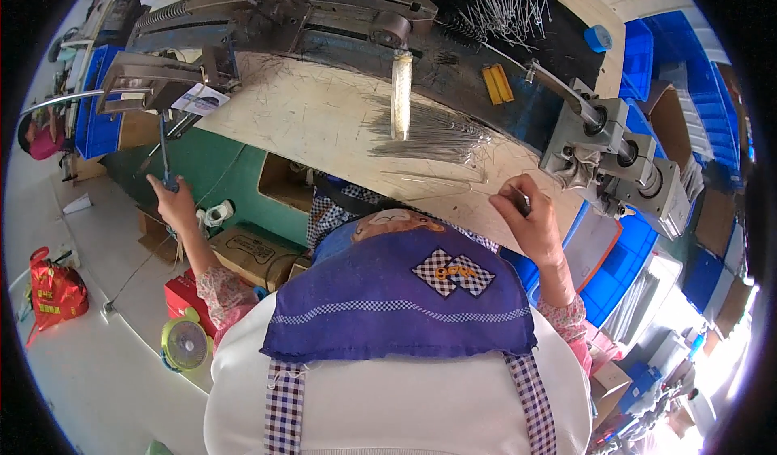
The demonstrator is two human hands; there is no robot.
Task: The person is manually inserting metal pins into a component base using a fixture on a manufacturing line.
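We work at the desk [324, 123] under the long metal machine [324, 18]. Our left hand [171, 204] is closed on a thin lever [164, 152]; our right hand [530, 224] pinches a small dark piece [522, 202] beside the wire bundle [437, 135]. Feeding step, likely; next needs careful alignment.

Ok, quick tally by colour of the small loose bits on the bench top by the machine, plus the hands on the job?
Yellow blocks: 2
Blue roll: 1
Clear tube: 1
Hands: 2, left hand on a lever, right hand pinching wire
Total: 6
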